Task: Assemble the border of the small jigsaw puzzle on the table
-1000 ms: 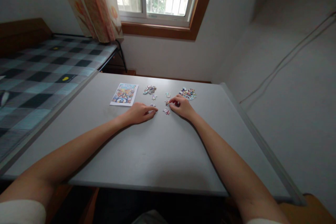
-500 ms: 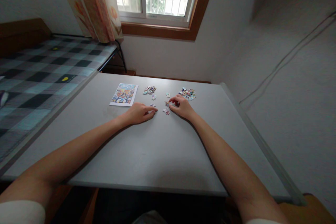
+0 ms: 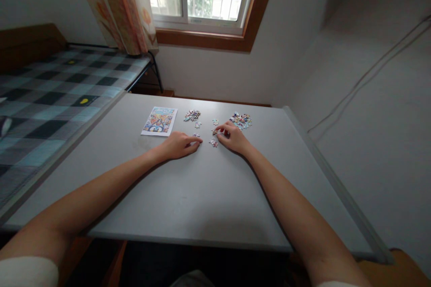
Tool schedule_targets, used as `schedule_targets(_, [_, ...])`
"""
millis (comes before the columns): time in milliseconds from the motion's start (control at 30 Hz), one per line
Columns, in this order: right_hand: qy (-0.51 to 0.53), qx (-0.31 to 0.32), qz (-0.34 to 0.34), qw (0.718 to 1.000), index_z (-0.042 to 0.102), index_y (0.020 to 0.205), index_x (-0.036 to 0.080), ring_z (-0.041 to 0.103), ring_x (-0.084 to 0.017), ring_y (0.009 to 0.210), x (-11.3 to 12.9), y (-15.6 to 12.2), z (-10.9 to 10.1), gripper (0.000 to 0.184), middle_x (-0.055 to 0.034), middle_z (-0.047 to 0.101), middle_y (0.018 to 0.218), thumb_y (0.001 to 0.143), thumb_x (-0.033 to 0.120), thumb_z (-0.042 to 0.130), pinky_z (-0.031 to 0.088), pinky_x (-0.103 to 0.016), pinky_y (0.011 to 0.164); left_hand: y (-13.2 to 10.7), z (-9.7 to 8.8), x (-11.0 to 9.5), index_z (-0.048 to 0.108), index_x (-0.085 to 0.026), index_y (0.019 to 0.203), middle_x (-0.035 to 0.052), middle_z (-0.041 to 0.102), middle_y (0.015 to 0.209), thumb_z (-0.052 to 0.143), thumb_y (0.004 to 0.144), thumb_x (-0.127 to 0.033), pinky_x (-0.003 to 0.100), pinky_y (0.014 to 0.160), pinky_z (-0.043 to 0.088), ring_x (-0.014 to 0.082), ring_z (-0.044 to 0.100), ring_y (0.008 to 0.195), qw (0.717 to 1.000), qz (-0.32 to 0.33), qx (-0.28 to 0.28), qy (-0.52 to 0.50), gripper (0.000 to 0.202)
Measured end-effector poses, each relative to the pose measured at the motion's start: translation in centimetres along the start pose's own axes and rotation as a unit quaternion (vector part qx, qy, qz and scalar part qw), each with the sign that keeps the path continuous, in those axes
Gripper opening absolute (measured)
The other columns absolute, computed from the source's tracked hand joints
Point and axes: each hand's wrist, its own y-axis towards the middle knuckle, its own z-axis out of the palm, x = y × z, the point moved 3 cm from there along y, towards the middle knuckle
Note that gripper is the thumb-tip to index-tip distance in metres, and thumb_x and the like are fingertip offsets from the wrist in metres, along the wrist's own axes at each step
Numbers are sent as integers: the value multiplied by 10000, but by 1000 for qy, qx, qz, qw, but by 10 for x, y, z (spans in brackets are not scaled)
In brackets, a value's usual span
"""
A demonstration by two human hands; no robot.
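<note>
My left hand point(image 3: 180, 145) rests on the table with its fingers stretched out, beside a few small puzzle pieces point(image 3: 196, 135). Curved inward, the thumb and forefinger of my right hand point(image 3: 233, 136) close on the edge of a small brownish cluster of puzzle pieces point(image 3: 214, 132); the exact contact is too small to make out. Just nearer to me lies a pinkish-white joined cluster point(image 3: 213, 143). Farther back are a pale greenish cluster point(image 3: 215, 122) and a whitish cluster point(image 3: 198, 124).
A loose pile of puzzle pieces point(image 3: 192, 115) lies at the back, and a larger pile point(image 3: 241, 119) sits behind my right hand. The printed picture sheet point(image 3: 159, 121) is left of them on the white table point(image 3: 202, 197). A checked bed point(image 3: 67, 85) adjoins the left side.
</note>
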Motion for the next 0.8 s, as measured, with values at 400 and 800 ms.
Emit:
schedule_targets(400, [13, -22, 12, 1000, 661, 1010, 167, 497, -116, 655, -6, 1, 2, 250, -26, 539, 844, 807, 142, 517, 450, -274, 685, 0, -1, 0, 728, -234, 1088, 9, 676, 587, 483, 911, -328, 204, 539, 371, 121, 604, 517, 1000, -3, 3, -5, 316])
schedule_targets(800, [10, -35, 9, 999, 659, 1025, 156, 496, -144, 710, -10, 2, 2, 324, -44, 545, 845, 788, 85, 449, 443, -289, 732, 0, -1, -1, 728, -229, 1093, 14, 659, 565, 490, 912, -322, 204, 536, 358, 121, 584, 494, 1000, -4, 11, -2, 312])
